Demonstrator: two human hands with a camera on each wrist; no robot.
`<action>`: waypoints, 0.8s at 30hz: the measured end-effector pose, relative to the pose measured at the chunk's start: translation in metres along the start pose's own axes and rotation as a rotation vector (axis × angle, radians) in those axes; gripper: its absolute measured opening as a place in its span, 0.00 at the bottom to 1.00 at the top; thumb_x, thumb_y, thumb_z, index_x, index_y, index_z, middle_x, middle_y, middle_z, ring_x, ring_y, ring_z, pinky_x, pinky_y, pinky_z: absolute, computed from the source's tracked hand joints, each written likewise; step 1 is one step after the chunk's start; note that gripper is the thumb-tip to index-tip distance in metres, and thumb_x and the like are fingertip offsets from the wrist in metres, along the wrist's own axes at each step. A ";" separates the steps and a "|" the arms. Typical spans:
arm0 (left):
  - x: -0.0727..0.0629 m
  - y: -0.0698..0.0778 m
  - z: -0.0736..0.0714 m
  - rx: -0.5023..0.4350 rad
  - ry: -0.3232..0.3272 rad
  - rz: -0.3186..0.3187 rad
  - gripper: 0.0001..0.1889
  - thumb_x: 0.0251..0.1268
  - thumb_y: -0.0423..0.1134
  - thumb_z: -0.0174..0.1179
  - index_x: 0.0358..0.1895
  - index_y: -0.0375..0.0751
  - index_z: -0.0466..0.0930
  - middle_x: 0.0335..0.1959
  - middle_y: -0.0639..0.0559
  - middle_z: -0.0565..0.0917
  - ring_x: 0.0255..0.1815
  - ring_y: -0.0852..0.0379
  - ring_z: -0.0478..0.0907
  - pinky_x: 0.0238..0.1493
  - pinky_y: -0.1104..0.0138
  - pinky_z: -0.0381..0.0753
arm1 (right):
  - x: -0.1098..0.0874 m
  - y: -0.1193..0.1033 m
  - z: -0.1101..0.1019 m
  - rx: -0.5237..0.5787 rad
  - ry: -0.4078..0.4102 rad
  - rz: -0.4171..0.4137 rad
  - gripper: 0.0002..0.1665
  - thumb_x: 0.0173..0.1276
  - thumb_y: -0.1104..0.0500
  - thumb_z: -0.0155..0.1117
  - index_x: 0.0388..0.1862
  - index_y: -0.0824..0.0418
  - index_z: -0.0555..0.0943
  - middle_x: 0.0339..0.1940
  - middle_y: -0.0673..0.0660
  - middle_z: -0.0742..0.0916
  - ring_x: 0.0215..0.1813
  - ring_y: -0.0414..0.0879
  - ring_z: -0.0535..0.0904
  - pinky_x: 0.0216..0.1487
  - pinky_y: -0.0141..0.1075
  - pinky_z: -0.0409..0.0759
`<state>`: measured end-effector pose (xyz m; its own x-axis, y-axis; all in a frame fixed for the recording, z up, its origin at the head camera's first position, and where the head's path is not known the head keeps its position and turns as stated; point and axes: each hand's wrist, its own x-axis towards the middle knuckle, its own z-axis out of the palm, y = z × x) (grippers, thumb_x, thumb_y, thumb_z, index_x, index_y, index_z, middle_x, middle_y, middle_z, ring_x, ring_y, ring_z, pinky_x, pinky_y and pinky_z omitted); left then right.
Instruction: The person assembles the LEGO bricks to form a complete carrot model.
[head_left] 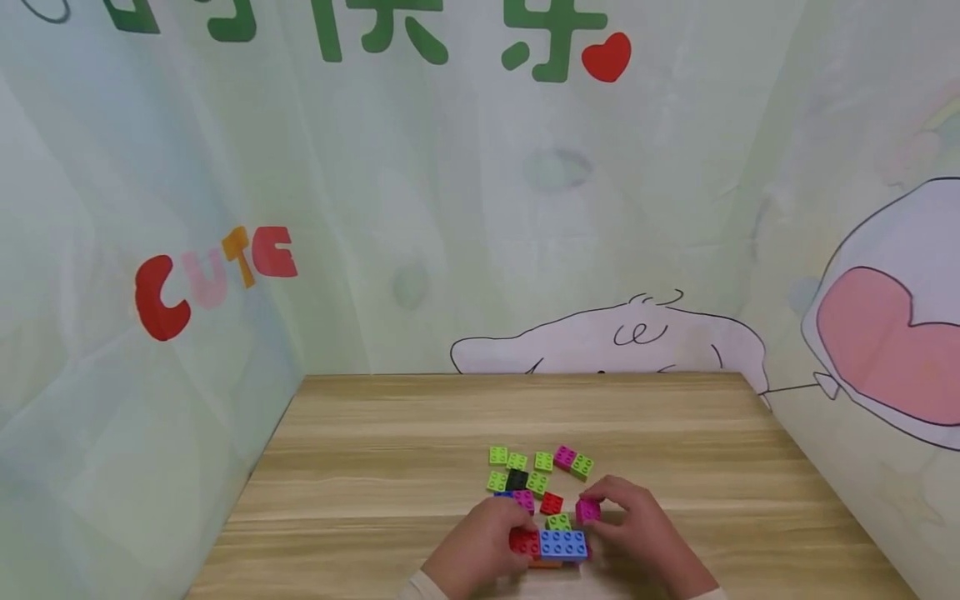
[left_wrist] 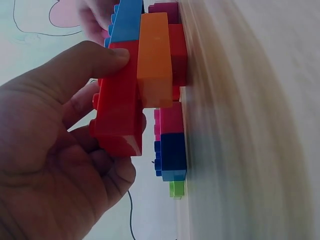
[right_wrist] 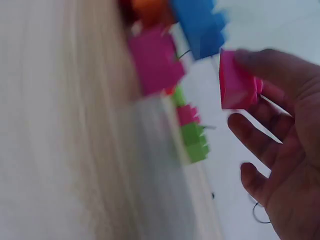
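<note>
My left hand (head_left: 480, 546) grips a red brick (left_wrist: 117, 110), thumb on one side and fingers behind it. This brick belongs to a small stack, lined up with a light blue brick (head_left: 563, 544) over an orange brick (left_wrist: 155, 60). Lower in the stack are a red brick (left_wrist: 178, 55) and a magenta brick (right_wrist: 155, 60). To the right of the stack, my right hand (head_left: 637, 521) pinches a small pink brick (right_wrist: 237, 82) between thumb and fingertips. The pink brick is held apart from the stack, level with the light blue brick's end in the right wrist view.
Behind the hands on the wooden table (head_left: 360, 467) lie several lime green bricks (head_left: 498, 455), a black brick (head_left: 517, 479), a small red brick (head_left: 551, 503) and a magenta brick (head_left: 566, 456). A dark blue brick (left_wrist: 173, 155) stands near the left hand. Printed cloth (head_left: 375, 208) hangs around the table.
</note>
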<state>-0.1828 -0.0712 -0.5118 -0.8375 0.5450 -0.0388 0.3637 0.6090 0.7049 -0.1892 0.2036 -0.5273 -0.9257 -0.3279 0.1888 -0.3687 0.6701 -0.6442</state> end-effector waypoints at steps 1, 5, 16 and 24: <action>0.000 0.000 0.000 -0.002 0.002 -0.002 0.15 0.46 0.31 0.78 0.40 0.51 0.91 0.34 0.69 0.82 0.39 0.68 0.74 0.47 0.65 0.80 | -0.004 -0.003 -0.003 0.027 -0.022 -0.017 0.15 0.62 0.50 0.79 0.48 0.48 0.89 0.44 0.35 0.85 0.51 0.37 0.82 0.58 0.44 0.82; 0.001 -0.002 0.000 -0.005 0.009 -0.012 0.16 0.45 0.31 0.78 0.40 0.51 0.91 0.35 0.69 0.82 0.40 0.67 0.74 0.49 0.63 0.81 | -0.015 -0.012 -0.008 0.066 -0.105 -0.080 0.16 0.65 0.47 0.77 0.50 0.48 0.89 0.46 0.36 0.85 0.51 0.37 0.81 0.56 0.42 0.83; 0.002 -0.004 0.001 -0.004 -0.005 -0.034 0.16 0.47 0.32 0.79 0.41 0.52 0.91 0.35 0.69 0.82 0.41 0.67 0.75 0.51 0.61 0.81 | -0.022 -0.015 0.003 0.117 -0.079 -0.112 0.19 0.67 0.49 0.75 0.53 0.55 0.90 0.47 0.41 0.84 0.51 0.37 0.81 0.54 0.35 0.83; 0.002 -0.003 0.002 -0.005 -0.001 -0.033 0.17 0.46 0.32 0.79 0.41 0.54 0.91 0.36 0.70 0.82 0.43 0.66 0.76 0.52 0.59 0.82 | -0.029 -0.012 0.009 0.152 -0.001 -0.051 0.23 0.64 0.42 0.75 0.53 0.52 0.90 0.47 0.39 0.86 0.52 0.37 0.82 0.55 0.37 0.83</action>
<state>-0.1846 -0.0707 -0.5155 -0.8488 0.5250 -0.0628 0.3337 0.6241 0.7065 -0.1576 0.1991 -0.5319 -0.9058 -0.3600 0.2234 -0.3984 0.5442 -0.7383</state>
